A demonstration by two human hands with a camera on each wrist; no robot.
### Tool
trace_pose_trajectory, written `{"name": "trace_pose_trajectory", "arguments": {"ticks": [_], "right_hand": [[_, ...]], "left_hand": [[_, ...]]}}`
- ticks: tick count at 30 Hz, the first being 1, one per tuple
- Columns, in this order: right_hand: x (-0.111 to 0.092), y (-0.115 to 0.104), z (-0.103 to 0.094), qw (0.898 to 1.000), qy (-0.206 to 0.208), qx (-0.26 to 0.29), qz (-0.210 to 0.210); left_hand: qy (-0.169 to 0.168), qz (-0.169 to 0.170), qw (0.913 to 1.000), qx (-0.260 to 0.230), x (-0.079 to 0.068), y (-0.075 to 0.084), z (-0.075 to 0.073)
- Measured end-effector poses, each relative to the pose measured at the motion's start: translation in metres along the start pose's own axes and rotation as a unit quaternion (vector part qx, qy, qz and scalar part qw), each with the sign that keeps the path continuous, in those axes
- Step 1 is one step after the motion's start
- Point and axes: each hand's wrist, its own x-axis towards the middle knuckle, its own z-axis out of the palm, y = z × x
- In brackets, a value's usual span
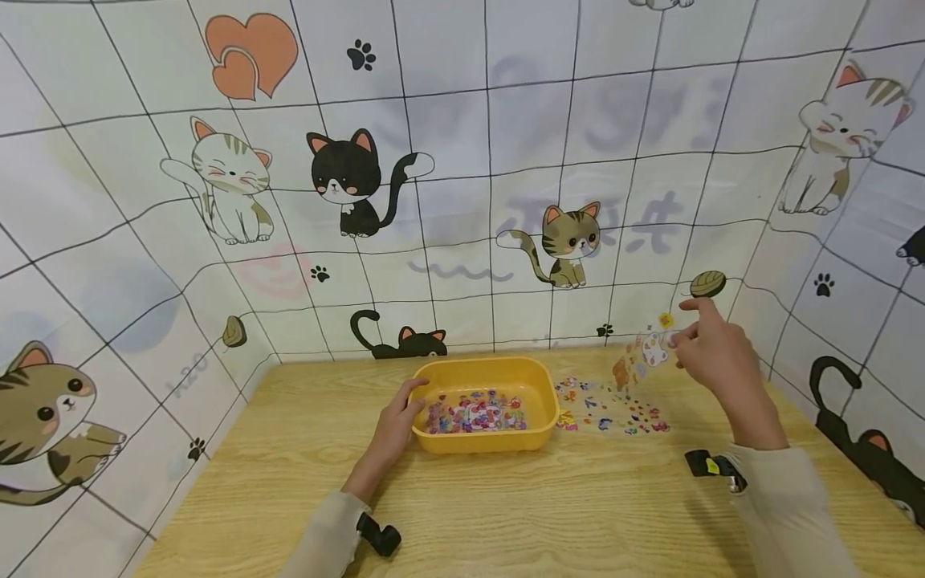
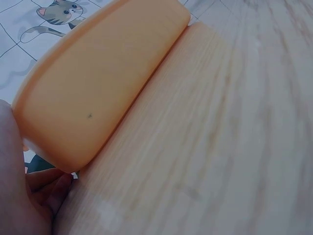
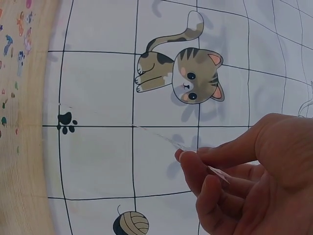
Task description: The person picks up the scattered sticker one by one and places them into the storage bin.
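A yellow plastic basin (image 1: 473, 442) stands on the table, with many small colourful stickers (image 1: 477, 413) over its bottom. My left hand (image 1: 393, 421) grips its left end, fingers at the rim; in the left wrist view, fingertips (image 2: 61, 188) show by the basin's lower corner. My right hand (image 1: 715, 357) is raised above the table at the right. Between thumb and index finger it pinches a clear sticker sheet (image 1: 654, 350) printed with small figures, a white one and a brown one among them. The right wrist view shows that sheet almost edge-on, as a thin line.
More sticker sheets (image 1: 607, 409) lie flat on the wooden table (image 1: 506, 514), just right of the basin. A white wall covering (image 1: 448, 177) with black grid lines and cartoon cats rises behind the table and on both sides.
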Motion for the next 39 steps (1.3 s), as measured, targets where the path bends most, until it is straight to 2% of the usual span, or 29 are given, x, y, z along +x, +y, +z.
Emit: {"name": "trace_pose_trajectory", "arguments": {"ticks": [20, 39], "right_hand": [[-0.005, -0.007, 0.005, 0.998, 0.031, -0.034, -0.049], [-0.007, -0.017, 0.005, 0.997, 0.017, -0.043, -0.067]], "left_hand": [[0.001, 0.004, 1.0, 0.004, -0.002, -0.001, 0.001], [0.004, 0.008, 0.9999, 0.008, 0.0, -0.002, 0.001]]}}
